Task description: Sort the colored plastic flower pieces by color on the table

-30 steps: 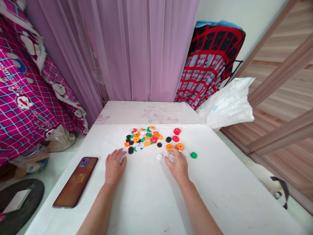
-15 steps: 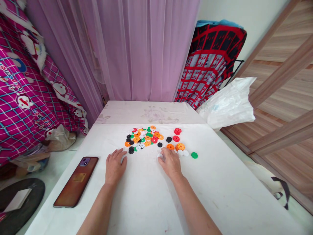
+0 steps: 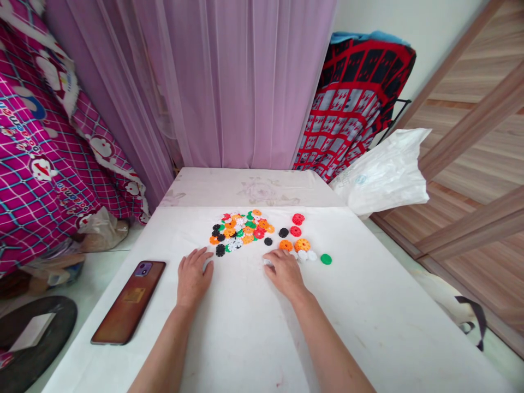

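My left hand (image 3: 195,276) rests on the white tabletop with its fingers apart and holds nothing. Just beyond its fingertips lies a mixed heap of snowflake-shaped plastic discs (image 3: 247,239) in orange, white, green, red and black. My right hand (image 3: 285,273) has thumb and fingertips round a white snowflake disc (image 3: 267,262), mostly hidden by the fingers. Close to that hand are two orange discs (image 3: 302,245), several white discs (image 3: 311,255) and a green disc (image 3: 326,259). Farther back sit two black discs (image 3: 284,232) and some red discs (image 3: 295,231).
A brown phone (image 3: 129,303) lies face down on the left part of the table (image 3: 241,338). A white plastic bag (image 3: 385,172) hangs at the far right edge. Purple curtains (image 3: 245,82) stand behind, a wooden wardrobe (image 3: 470,142) at the right.
My hands and the discs stay almost where they were. The fingers of the right hand have shifted slightly at the white snowflake disc, and the view has moved a little.
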Demonstrator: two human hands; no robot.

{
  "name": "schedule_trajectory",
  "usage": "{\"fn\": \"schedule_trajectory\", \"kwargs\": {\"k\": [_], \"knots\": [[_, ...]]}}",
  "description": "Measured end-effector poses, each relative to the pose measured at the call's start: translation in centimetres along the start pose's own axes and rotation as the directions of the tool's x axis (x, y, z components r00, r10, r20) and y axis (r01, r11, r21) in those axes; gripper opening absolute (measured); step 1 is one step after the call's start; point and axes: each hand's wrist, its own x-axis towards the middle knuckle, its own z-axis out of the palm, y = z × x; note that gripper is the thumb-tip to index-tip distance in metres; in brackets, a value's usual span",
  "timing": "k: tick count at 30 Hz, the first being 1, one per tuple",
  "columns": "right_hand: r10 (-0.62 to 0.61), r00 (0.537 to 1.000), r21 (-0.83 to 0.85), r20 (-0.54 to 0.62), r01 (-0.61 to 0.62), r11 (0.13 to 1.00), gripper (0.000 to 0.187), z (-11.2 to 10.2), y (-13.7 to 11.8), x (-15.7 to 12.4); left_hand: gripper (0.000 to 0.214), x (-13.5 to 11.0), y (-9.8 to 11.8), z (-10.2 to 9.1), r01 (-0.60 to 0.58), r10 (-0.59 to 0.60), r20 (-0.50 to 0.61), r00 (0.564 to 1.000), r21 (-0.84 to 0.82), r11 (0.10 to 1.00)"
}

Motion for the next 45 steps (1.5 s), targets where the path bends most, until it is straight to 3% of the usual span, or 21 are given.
{"fn": "schedule_trajectory", "kwargs": {"k": [11,20,24,29,34,39,45], "knots": [[-0.024,1.0,-0.01,-0.003,0.024,1.0,0.022,-0.2,-0.3,0.5,0.032,0.0,0.2,-0.1,0.001,-0.001,-0.003,1.0,0.002,1.0],[-0.168,0.986,-0.011,0.009,0.169,0.986,0.026,0.1,-4.6,5.7,0.032,0.0,0.3,-0.1,0.012,-0.012,0.008,1.0,-0.001,1.0],[-0.24,0.97,-0.001,0.047,0.241,0.971,0.028,1.0,-5.2,7.7,0.031,0.0,0.3,0.0,0.01,-0.01,-0.002,1.0,-0.01,1.0],[-0.221,0.971,-0.021,0.095,0.224,0.974,0.028,1.4,-5.6,8.5,0.031,0.0,0.2,0.1,0.007,-0.007,-0.015,1.0,-0.01,1.0],[-0.137,0.988,0.033,0.065,0.135,0.99,0.03,0.4,-4.9,7.7,0.031,0.1,0.2,0.1,0.009,-0.01,-0.014,1.0,-0.017,1.0],[0.024,0.998,0.183,-0.058,-0.013,0.983,0.032,-1.8,-1.3,4.9,0.031,0.0,0.2,-0.1,0.007,-0.007,-0.001,1.0,-0.024,1.0],[0.082,0.997,0.127,-0.012,-0.08,0.989,0.034,-2.8,1.4,1.2,0.031,0.1,0.2,-0.2,0.007,-0.007,0.001,1.0,-0.018,1.0]]}}
